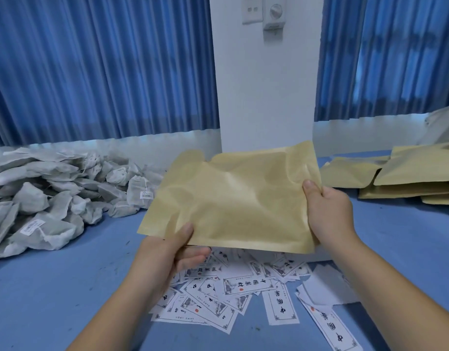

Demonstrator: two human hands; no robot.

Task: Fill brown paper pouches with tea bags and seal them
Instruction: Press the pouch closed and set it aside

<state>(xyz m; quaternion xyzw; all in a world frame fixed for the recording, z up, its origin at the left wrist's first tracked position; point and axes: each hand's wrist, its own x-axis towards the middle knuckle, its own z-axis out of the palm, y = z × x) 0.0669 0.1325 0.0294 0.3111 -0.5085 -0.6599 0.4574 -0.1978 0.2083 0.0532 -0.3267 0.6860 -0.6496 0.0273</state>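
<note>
White rectangular paper labels (243, 287), each printed with a thin black ornamental border, large black brush-style Chinese characters, a small grey ink picture and a small red seal, are scattered in an overlapping heap towards the middle of the near edge of the blue-covered table (66, 287); the characters are seen upside down or sideways and cannot be read with certainty. Small white tags with barcode-like print are seen on several of the grey-white mesh tea bags (53, 188), which are piled along the left edge up to the far edge; that print is too small to be read. A flat, crumpled brown paper pouch (233, 196) with no visible writing is held in the air above the labels, clear of the table, its face tilted towards the camera. Its near left corner is pinched by the left hand (172, 252), with the thumb laid on top and the fingers curled underneath. Its right edge is gripped by the right hand (327, 206), with the thumb pressed on the upper face and the fingers hidden behind the paper. Both forearms are extended forward from the near edge. A stack of further flat brown paper pouches (408, 178) is laid at the far right corner, well apart from the hands.
</note>
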